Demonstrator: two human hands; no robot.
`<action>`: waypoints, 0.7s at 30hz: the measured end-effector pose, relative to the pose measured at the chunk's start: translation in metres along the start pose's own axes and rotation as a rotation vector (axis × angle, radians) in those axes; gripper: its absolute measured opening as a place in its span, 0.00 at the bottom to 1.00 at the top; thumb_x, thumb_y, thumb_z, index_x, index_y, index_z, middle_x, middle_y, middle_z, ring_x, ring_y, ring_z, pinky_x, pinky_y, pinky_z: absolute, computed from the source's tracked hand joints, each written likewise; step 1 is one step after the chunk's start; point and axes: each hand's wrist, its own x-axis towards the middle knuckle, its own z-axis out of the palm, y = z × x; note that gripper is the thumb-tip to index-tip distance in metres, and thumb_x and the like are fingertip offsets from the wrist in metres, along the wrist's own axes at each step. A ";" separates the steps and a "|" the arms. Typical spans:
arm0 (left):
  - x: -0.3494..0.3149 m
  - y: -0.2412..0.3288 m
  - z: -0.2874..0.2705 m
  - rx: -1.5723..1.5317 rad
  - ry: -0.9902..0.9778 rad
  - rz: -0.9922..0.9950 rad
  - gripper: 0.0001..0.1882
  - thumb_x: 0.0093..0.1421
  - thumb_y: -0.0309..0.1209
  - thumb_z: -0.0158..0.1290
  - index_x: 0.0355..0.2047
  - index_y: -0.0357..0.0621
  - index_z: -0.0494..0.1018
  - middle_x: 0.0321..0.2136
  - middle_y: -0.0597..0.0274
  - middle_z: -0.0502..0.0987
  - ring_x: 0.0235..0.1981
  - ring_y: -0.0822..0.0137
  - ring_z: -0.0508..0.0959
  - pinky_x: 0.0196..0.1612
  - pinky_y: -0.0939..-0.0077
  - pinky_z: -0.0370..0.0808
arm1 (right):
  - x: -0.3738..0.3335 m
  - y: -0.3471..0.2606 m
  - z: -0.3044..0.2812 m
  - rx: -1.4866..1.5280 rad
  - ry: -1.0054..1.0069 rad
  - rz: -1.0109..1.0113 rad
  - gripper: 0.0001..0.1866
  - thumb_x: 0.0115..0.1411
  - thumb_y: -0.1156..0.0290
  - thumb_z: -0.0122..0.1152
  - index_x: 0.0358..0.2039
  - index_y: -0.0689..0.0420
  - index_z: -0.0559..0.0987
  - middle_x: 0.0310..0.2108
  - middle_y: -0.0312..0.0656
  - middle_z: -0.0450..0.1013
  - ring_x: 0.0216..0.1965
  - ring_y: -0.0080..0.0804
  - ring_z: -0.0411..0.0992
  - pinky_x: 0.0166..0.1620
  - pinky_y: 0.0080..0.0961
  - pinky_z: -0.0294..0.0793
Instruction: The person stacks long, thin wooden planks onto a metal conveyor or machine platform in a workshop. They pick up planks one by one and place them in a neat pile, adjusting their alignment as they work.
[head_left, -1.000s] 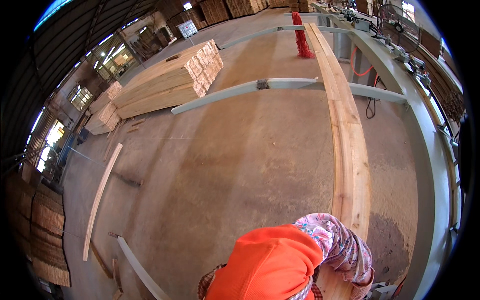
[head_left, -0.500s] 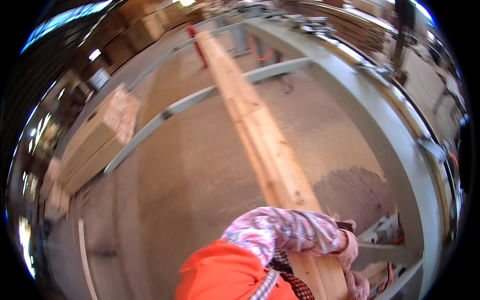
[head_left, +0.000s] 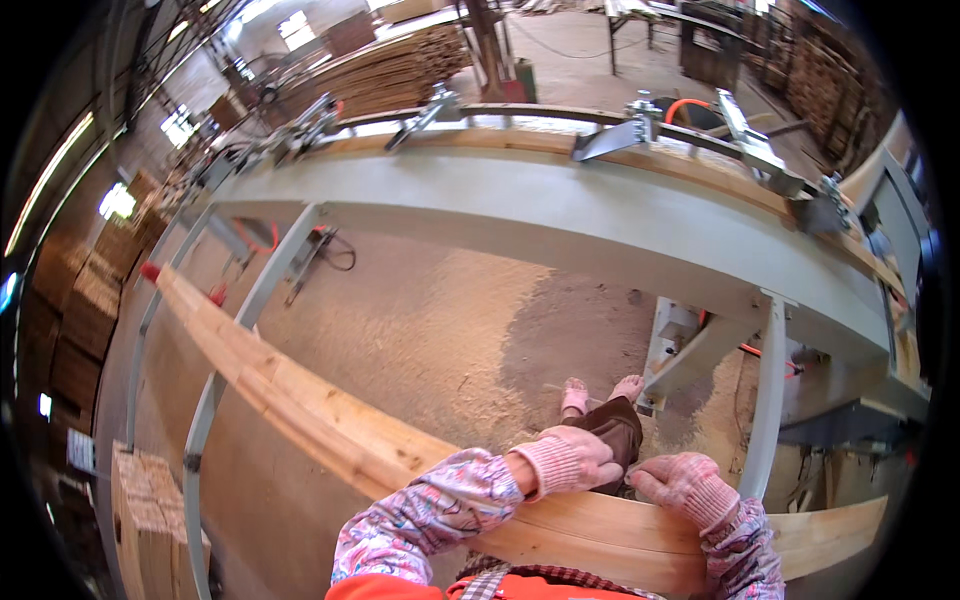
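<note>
Long pale wooden boards [head_left: 330, 418], lying side by side, run across in front of my waist from the far left to the right edge. My left hand [head_left: 572, 460], in a pinkish knitted glove, is closed at the boards' far edge. Close to its right, my right hand [head_left: 685, 484], gloved alike, has its fingers curled at the same edge. Both patterned sleeves lie over the boards; the undersides of the fingers are hidden. The far ends of the boards reach past a grey crossbar [head_left: 268, 275] at the left.
A long grey machine frame [head_left: 500, 192] with metal clamps [head_left: 612, 138] along its top stretches across ahead. Its grey leg [head_left: 768, 400] stands right of my hands. Sawdust [head_left: 440, 325] covers part of the floor. Stacked timber [head_left: 150, 520] stands at the lower left.
My view has swung to the right, so the boards now slant off to the left and the frame lies across ahead. Both hands now show clearly at the boards' far edge.
</note>
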 end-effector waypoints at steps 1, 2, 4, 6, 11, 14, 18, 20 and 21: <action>-0.002 0.003 -0.006 -0.005 0.009 0.002 0.11 0.58 0.31 0.53 0.42 0.50 0.75 0.32 0.59 0.76 0.32 0.54 0.82 0.30 0.59 0.79 | -0.003 0.000 -0.002 -0.041 0.010 -0.086 0.20 0.67 0.50 0.54 0.44 0.50 0.85 0.40 0.46 0.81 0.43 0.47 0.79 0.47 0.41 0.78; -0.001 0.002 -0.006 -0.025 -0.078 -0.020 0.14 0.58 0.30 0.53 0.46 0.50 0.75 0.34 0.58 0.76 0.34 0.53 0.82 0.32 0.59 0.80 | -0.005 0.002 -0.002 -0.076 0.023 -0.163 0.19 0.68 0.52 0.53 0.44 0.50 0.84 0.41 0.45 0.81 0.43 0.47 0.79 0.45 0.41 0.78; -0.001 0.003 -0.007 -0.049 -0.061 -0.006 0.15 0.58 0.30 0.53 0.47 0.50 0.74 0.35 0.57 0.76 0.35 0.53 0.82 0.33 0.58 0.80 | -0.005 0.011 0.002 -0.168 0.071 -0.348 0.17 0.70 0.54 0.50 0.45 0.49 0.83 0.42 0.41 0.80 0.43 0.46 0.79 0.44 0.42 0.79; -0.001 0.002 -0.008 -0.060 -0.050 0.010 0.17 0.58 0.30 0.53 0.49 0.50 0.74 0.36 0.56 0.76 0.36 0.52 0.82 0.34 0.58 0.80 | -0.008 0.012 0.005 -0.130 0.055 -0.212 0.18 0.70 0.54 0.50 0.44 0.49 0.83 0.41 0.41 0.80 0.44 0.45 0.79 0.44 0.41 0.79; 0.000 0.003 -0.008 -0.070 -0.139 -0.042 0.17 0.60 0.31 0.52 0.50 0.50 0.74 0.37 0.55 0.76 0.39 0.51 0.82 0.37 0.58 0.80 | -0.005 0.007 0.004 -0.109 -0.010 -0.100 0.18 0.70 0.52 0.49 0.45 0.48 0.84 0.43 0.39 0.80 0.45 0.44 0.79 0.45 0.40 0.79; 0.003 0.004 -0.015 -0.107 -0.221 -0.099 0.16 0.62 0.32 0.51 0.51 0.51 0.74 0.39 0.55 0.77 0.41 0.51 0.82 0.40 0.57 0.80 | -0.003 0.008 0.004 -0.121 -0.043 -0.084 0.19 0.70 0.51 0.49 0.46 0.47 0.83 0.43 0.38 0.80 0.45 0.44 0.79 0.45 0.40 0.79; 0.004 0.005 -0.016 -0.123 -0.265 -0.125 0.15 0.64 0.32 0.50 0.51 0.51 0.74 0.42 0.56 0.77 0.42 0.50 0.81 0.41 0.58 0.79 | -0.004 0.007 0.002 -0.151 -0.053 -0.094 0.19 0.70 0.51 0.48 0.48 0.46 0.83 0.45 0.38 0.80 0.46 0.44 0.79 0.46 0.39 0.79; 0.003 0.004 -0.012 -0.109 -0.223 -0.097 0.15 0.64 0.32 0.50 0.51 0.51 0.75 0.42 0.56 0.77 0.42 0.50 0.81 0.41 0.57 0.79 | -0.005 0.010 0.003 -0.182 -0.039 -0.155 0.20 0.71 0.51 0.47 0.49 0.46 0.82 0.46 0.39 0.80 0.46 0.44 0.79 0.46 0.39 0.79; 0.003 0.005 -0.012 -0.106 -0.214 -0.099 0.15 0.64 0.32 0.50 0.50 0.51 0.75 0.42 0.55 0.77 0.42 0.50 0.81 0.41 0.57 0.79 | -0.006 0.015 0.004 -0.212 -0.020 -0.223 0.20 0.71 0.51 0.47 0.49 0.46 0.82 0.46 0.39 0.80 0.47 0.44 0.79 0.47 0.39 0.79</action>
